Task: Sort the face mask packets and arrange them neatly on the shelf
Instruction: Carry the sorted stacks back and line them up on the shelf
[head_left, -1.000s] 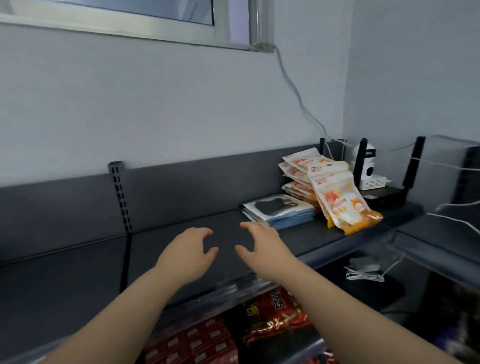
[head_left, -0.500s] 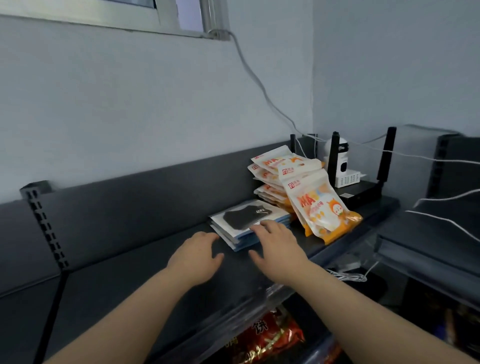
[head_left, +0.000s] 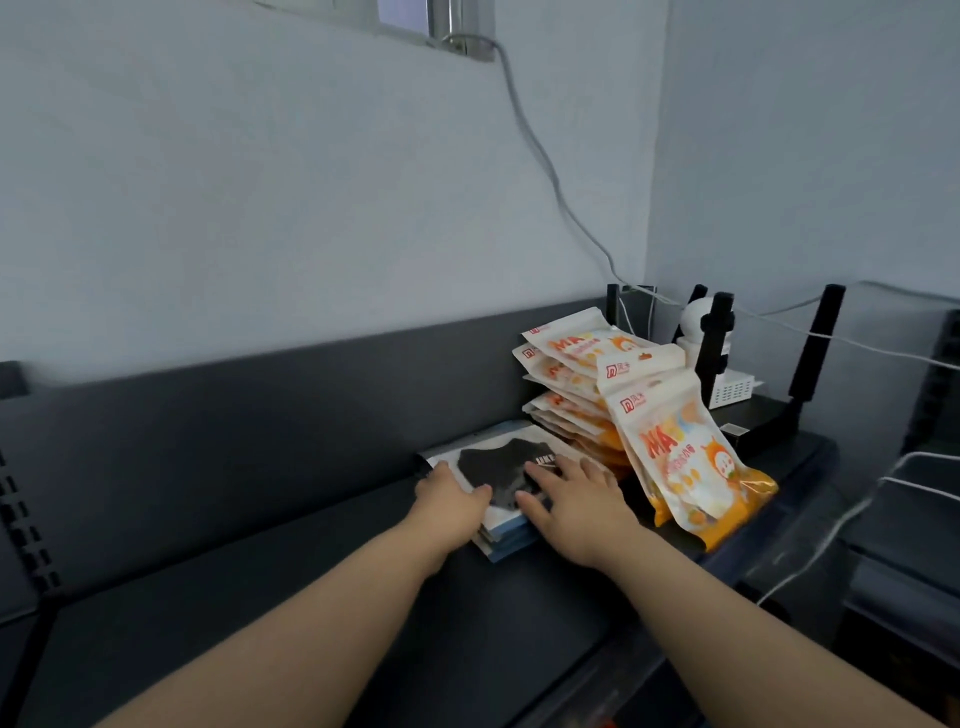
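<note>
A flat stack of white-and-blue packets (head_left: 501, 467) with a black mask pictured on top lies on the dark shelf (head_left: 311, 597). My left hand (head_left: 451, 500) rests on the stack's left front corner, thumb over the top packet. My right hand (head_left: 571, 499) lies flat on the stack's right side, fingers spread. Neither hand has lifted anything. To the right stands an untidy pile of orange-and-white mask packets (head_left: 576, 395). One orange packet (head_left: 685, 462) leans off that pile toward the shelf's front edge.
A black router (head_left: 769, 415) with upright antennas and a small white camera (head_left: 696, 332) sit in the far right corner. White cables (head_left: 831, 525) hang off the shelf's right end. A grey cable (head_left: 545, 171) runs down the wall.
Both hands have reached forward and right, from above the bare shelf onto the white-and-blue packet stack. The view has shifted right and closer to the packets.
</note>
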